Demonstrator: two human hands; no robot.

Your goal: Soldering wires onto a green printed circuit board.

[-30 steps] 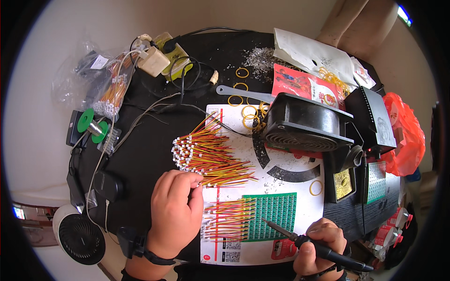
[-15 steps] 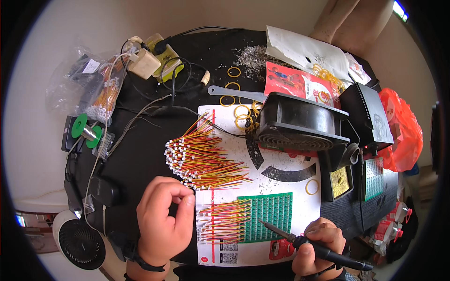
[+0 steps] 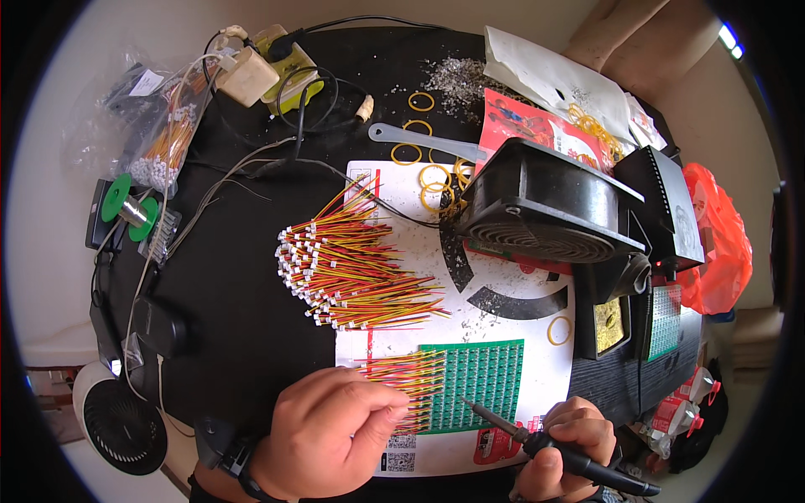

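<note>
My right hand (image 3: 570, 444) grips a black soldering iron (image 3: 537, 442), its tip pointing left over a green circuit board panel (image 3: 480, 386). Along the panel's left edge lies a row of red, yellow and black connector wires (image 3: 402, 369). My left hand (image 3: 335, 432) is closed in a pinch at the lower part of this row, on what looks like a wire end. It covers several of the white plugs there. Beyond it, a loose pile of wires with white plugs (image 3: 306, 268) rests partly on the printed white sheet (image 3: 457, 331).
Behind the panel stand a black fan (image 3: 545, 201) and a black box (image 3: 658, 210), with a yellow tip cleaner (image 3: 610, 325) in front. A solder spool (image 3: 130, 210), a bagged wire bundle (image 3: 172, 147) and cables lie left. Rubber bands (image 3: 436, 189) lie near a grey strip (image 3: 423, 141).
My left hand has moved right and nearer from beside the wire pile to the wire row at the panel. The view has shifted slightly. My right hand keeps the soldering iron over the panel.
</note>
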